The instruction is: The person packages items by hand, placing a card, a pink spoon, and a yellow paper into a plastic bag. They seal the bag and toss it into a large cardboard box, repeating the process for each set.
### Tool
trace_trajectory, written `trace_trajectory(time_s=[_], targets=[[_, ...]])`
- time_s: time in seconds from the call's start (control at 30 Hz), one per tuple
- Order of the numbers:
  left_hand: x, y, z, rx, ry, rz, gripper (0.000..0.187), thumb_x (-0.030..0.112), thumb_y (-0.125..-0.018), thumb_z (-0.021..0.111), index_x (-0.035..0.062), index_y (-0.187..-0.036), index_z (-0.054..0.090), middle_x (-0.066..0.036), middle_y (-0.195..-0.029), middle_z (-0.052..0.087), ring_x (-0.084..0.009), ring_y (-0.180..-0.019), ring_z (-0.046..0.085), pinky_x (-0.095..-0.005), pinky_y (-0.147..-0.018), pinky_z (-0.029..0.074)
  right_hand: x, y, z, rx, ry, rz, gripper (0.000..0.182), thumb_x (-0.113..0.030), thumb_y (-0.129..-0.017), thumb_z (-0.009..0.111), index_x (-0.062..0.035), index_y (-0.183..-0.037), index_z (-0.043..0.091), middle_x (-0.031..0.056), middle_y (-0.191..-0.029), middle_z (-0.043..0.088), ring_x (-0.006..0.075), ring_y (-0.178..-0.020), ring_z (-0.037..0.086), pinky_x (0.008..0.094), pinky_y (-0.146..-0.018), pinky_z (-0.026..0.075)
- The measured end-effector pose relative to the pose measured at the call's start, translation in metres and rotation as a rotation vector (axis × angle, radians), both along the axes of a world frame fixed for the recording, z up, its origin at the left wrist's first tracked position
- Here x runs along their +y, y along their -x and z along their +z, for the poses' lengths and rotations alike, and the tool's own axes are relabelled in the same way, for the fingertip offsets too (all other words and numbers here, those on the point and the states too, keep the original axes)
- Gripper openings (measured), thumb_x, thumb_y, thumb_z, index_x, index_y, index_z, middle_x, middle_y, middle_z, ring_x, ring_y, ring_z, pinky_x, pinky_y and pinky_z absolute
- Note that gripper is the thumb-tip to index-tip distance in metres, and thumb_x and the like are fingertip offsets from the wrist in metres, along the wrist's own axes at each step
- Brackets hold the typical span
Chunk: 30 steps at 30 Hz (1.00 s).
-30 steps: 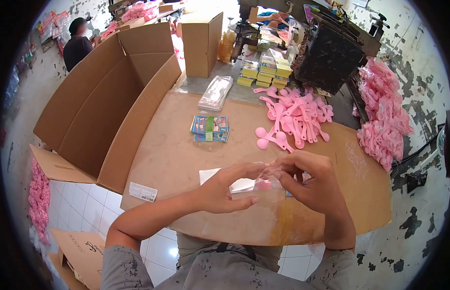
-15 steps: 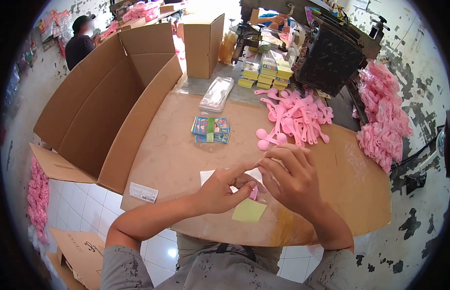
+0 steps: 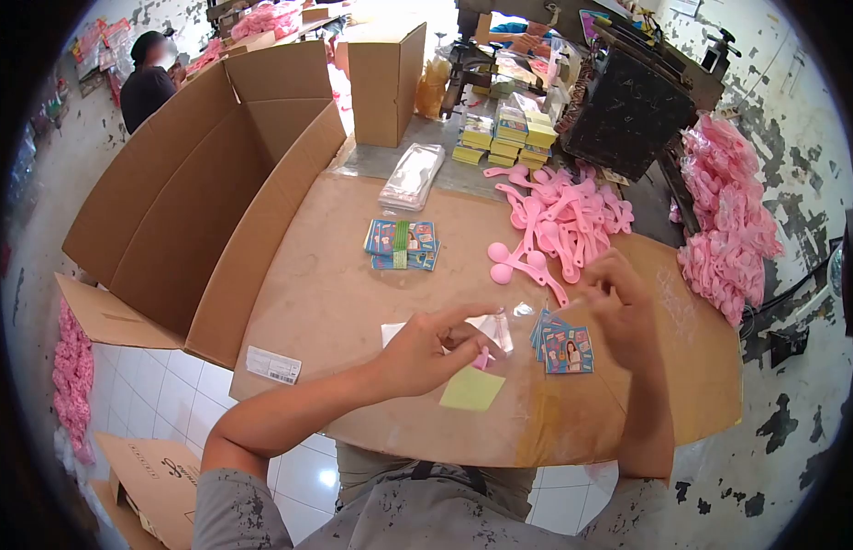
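Observation:
My left hand [image 3: 431, 353] is closed on a small clear plastic bag [image 3: 497, 332], low over the table in front of me. A bit of pink plastic [image 3: 482, 357], probably a scoop's handle, shows beside its thumb. Under the fingers lies a yellow-green paper slip [image 3: 472, 389], with a white sheet partly covered by the hand. My right hand [image 3: 619, 307] is raised to the right, blurred, its fingers curled together; a faint pale strip seems to hang from the fingertips. Below it several blue printed cards [image 3: 566, 348] lie fanned out.
Pink scoops [image 3: 564, 215] are heaped ahead right. A banded card bundle [image 3: 401, 244] and a stack of clear bags [image 3: 412, 178] lie ahead. A large open carton [image 3: 261, 220] stands left. Yellow-edged card stacks [image 3: 509, 133] and a black machine [image 3: 624, 101] stand behind; a person [image 3: 149, 82] is far left.
My right hand has moved away from the left, to the right, uncovering the fanned cards and the clear bag. The left hand stays nearly in place with its hold.

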State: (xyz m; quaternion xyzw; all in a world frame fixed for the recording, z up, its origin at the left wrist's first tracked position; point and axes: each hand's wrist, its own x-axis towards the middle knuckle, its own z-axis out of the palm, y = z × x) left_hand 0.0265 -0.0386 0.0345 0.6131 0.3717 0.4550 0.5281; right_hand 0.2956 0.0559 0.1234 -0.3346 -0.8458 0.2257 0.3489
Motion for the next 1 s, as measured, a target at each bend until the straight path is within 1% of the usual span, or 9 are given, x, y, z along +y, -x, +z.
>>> trace_trajectory(time_s=[0.07,0.13,0.3,0.37,0.47,0.57,0.67,0.8,1.0], targets=[[0.003,-0.002,-0.003,-0.075,0.037,0.02,0.045,-0.001,-0.105,0.055,0.0012,-0.15,0.051,-0.012,-0.112,0.077,-0.012,-0.102,0.071,-0.0258,-0.087,0.056,0.005,-0.05,0.005,0.3,0.497,0.034,0.006,-0.007,-0.094,0.065,-0.0046,-0.092,0.06,0.0031,-0.08,0.055,0.0114,-0.069,0.058,0.0299,-0.062,0.048],[0.006,0.003,0.0,-0.068,0.043,0.035,0.044,-0.001,-0.106,0.054,0.0014,-0.149,0.05,-0.014,-0.114,0.077,-0.011,-0.102,0.069,-0.0253,-0.087,0.056,0.027,-0.138,-0.002,0.5,0.626,0.231,0.006,-0.01,-0.098,0.065,-0.0049,-0.095,0.062,0.0023,-0.076,0.056,0.0108,-0.061,0.055,0.0256,-0.057,0.046],[0.01,0.001,-0.002,-0.132,0.056,0.04,0.049,-0.001,-0.105,0.054,0.0024,-0.154,0.044,-0.016,-0.114,0.077,-0.0115,-0.102,0.07,-0.026,-0.087,0.055,0.075,-0.254,-0.044,0.278,0.366,-0.407,0.023,-0.004,-0.097,0.059,-0.0005,-0.119,0.065,0.012,-0.101,0.069,0.0205,-0.092,0.069,0.0334,-0.085,0.054],[0.013,-0.001,-0.001,-0.129,0.049,0.039,0.05,0.0,-0.106,0.054,0.0028,-0.154,0.043,-0.016,-0.114,0.076,-0.0125,-0.103,0.07,-0.0269,-0.087,0.055,0.052,-0.251,-0.052,-0.576,-0.188,-0.849,0.037,0.002,-0.094,0.056,0.0009,-0.131,0.062,0.0189,-0.117,0.067,0.0308,-0.115,0.063,0.0393,-0.101,0.049],[0.017,-0.003,-0.003,-0.125,0.09,0.034,0.046,0.004,-0.109,0.052,0.0022,-0.154,0.043,-0.016,-0.117,0.075,-0.0149,-0.106,0.071,-0.0288,-0.09,0.056,0.064,-0.271,-0.082,-0.433,-0.47,-0.87,0.039,0.003,-0.094,0.056,-0.0005,-0.132,0.063,0.021,-0.12,0.067,0.0336,-0.118,0.061,0.0396,-0.101,0.047],[0.02,-0.007,-0.001,-0.123,0.149,0.028,0.042,0.011,-0.111,0.05,0.0001,-0.152,0.044,-0.016,-0.121,0.074,-0.0175,-0.111,0.07,-0.0313,-0.094,0.057,0.032,-0.191,-0.038,-0.377,-0.293,-0.727,0.037,0.0,-0.095,0.059,-0.0017,-0.131,0.064,0.0187,-0.12,0.069,0.0297,-0.112,0.065,0.0384,-0.096,0.05],[0.024,-0.014,-0.002,-0.119,0.143,0.053,0.04,0.014,-0.112,0.049,-0.0019,-0.149,0.046,-0.016,-0.122,0.073,-0.0178,-0.112,0.07,-0.0321,-0.096,0.057,0.01,-0.102,-0.028,-0.125,0.204,-0.376,0.034,-0.01,-0.099,0.063,-0.0024,-0.132,0.064,0.0129,-0.117,0.072,0.0209,-0.1,0.069,0.0363,-0.088,0.054],[0.026,-0.018,-0.012,-0.183,0.144,0.069,0.036,0.014,-0.112,0.049,-0.0038,-0.144,0.051,-0.014,-0.121,0.073,-0.0166,-0.11,0.07,-0.0314,-0.097,0.057,-0.012,-0.012,-0.045,0.042,0.324,0.238,0.043,-0.015,-0.097,0.072,-0.0004,-0.137,0.062,0.0078,-0.108,0.071,0.015,-0.09,0.068,0.0316,-0.082,0.054],[0.023,-0.002,-0.018,-0.201,0.144,0.078,0.036,0.015,-0.111,0.054,-0.0039,-0.141,0.054,-0.014,-0.121,0.072,-0.0164,-0.113,0.069,-0.0319,-0.098,0.057,0.001,0.027,-0.083,0.239,0.785,0.305,0.032,-0.011,-0.098,0.073,0.0019,-0.126,0.065,0.0028,-0.1,0.068,0.0082,-0.089,0.064,0.0266,-0.079,0.053]])
